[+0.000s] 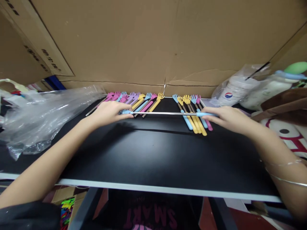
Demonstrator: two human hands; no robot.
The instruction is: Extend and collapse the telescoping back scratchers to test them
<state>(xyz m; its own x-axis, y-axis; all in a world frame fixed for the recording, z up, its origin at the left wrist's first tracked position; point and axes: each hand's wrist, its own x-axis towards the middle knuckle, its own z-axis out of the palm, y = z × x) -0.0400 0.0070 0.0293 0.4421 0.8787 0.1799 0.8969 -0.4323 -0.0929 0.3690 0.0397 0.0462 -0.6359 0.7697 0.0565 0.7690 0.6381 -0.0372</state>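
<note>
A blue telescopic back scratcher is stretched level between my two hands above the black table. My left hand is closed round its blue claw end, and my right hand grips the blue handle. The metal rod between them is drawn out long. Behind my left hand lies a row of pink, purple, blue and yellow back scratchers, claws toward the back. Close to my right hand, another group of blue, yellow and pink back scratchers lies with handles pointing toward me.
Clear plastic bags lie at the left. A tall cardboard wall closes off the back. At the right stand a white cup with a straw, a green-topped bottle and a brown bag. Below the table edge is a box of colourful pieces.
</note>
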